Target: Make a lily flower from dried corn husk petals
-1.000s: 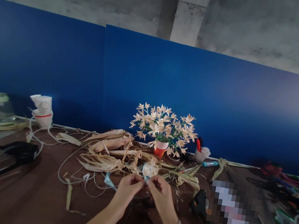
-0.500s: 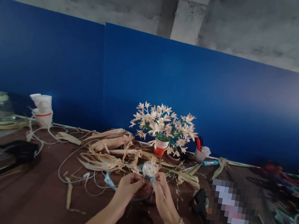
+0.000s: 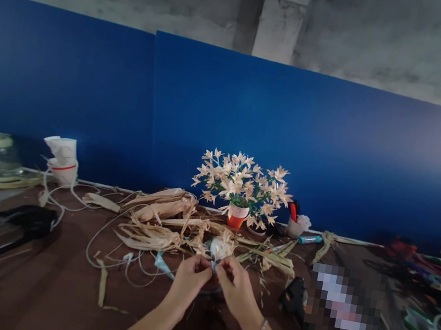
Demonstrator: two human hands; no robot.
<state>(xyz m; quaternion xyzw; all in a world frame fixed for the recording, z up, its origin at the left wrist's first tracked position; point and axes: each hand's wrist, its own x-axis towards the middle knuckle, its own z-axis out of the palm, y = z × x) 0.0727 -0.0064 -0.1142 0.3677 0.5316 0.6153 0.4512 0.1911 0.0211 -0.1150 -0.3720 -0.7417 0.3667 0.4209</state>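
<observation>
Left hand (image 3: 188,280) and right hand (image 3: 238,292) close together, fingertips pinching the base of a papery, pale corn-husk bloom (image 3: 219,248), held over the brown counter (image 3: 54,283) against dry, ribbed husk strips (image 3: 156,239).

Blue panels (image 3: 293,138) stand along a rough concrete wall (image 3: 396,37) with a pillar (image 3: 283,17).

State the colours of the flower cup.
The cup is orange with a white, red-striped band; head view.

No readable text, labels or numbers in view.
</observation>
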